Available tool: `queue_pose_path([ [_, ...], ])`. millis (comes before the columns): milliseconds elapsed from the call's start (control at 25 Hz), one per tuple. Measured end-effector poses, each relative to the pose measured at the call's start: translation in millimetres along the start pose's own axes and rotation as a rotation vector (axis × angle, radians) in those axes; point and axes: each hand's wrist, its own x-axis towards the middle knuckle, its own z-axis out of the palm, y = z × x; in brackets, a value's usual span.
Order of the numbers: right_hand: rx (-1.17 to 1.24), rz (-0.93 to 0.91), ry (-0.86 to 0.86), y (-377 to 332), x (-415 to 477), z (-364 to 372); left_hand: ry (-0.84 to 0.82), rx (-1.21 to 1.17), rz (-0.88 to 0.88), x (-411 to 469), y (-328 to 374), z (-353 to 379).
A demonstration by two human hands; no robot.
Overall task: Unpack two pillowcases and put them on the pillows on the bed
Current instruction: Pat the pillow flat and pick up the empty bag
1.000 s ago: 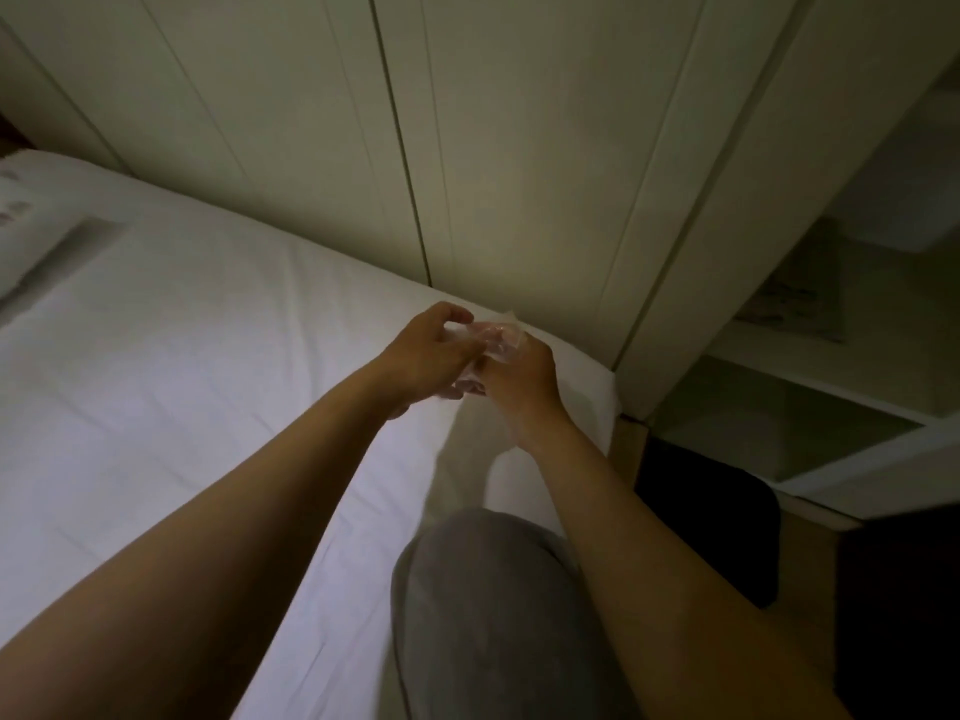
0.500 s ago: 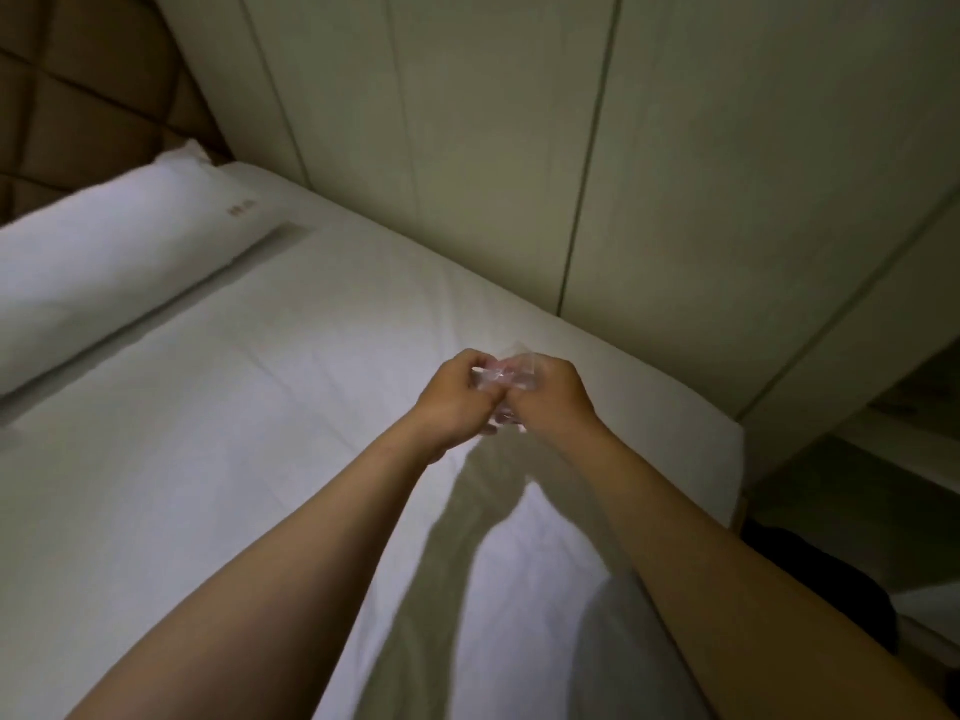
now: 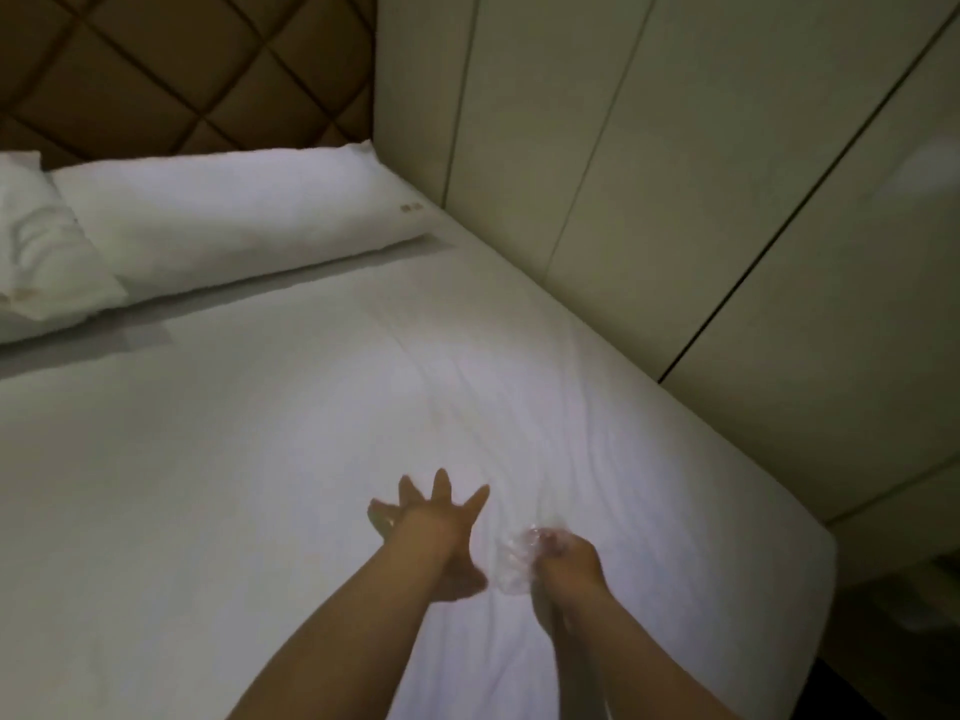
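Observation:
My left hand point(image 3: 434, 527) is spread open with straight fingers above the white bed sheet point(image 3: 234, 459), holding nothing. My right hand point(image 3: 569, 558) grips a crumpled piece of clear plastic wrapping point(image 3: 517, 561) just to the right of it. Two white pillows lie at the head of the bed: a long one point(image 3: 234, 220) against the wall side and a rumpled one point(image 3: 36, 252) at the far left edge. I see no pillowcase lying apart from the pillows.
A brown quilted headboard point(image 3: 182, 70) stands behind the pillows. Pale wardrobe doors point(image 3: 675, 174) run along the bed's right side. The bed's right corner point(image 3: 810, 553) drops to a dark floor.
My left hand has let go of the plastic and spread open, while the right hand keeps it. The view has swung left, bringing headboard and both pillows into sight.

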Motion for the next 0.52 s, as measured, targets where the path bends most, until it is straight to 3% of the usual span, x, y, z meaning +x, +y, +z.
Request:
queue_pose_path([
  [80,0.033,-0.036,0.041,33.1,17.3,18.9,0.056,0.084,0.003,2.8,-14.7,47.0],
  [200,-0.036,-0.101,0.142,37.8,24.9,22.8,0.074,0.071,0.008,16.3,-17.8,60.9],
  [320,-0.039,-0.123,0.099,31.5,13.1,17.4,0.109,0.107,-0.009,19.0,-16.3,61.8],
  [520,0.152,-0.028,-0.080,29.9,15.3,7.4,-0.099,0.047,-0.221,11.0,13.4,55.0],
])
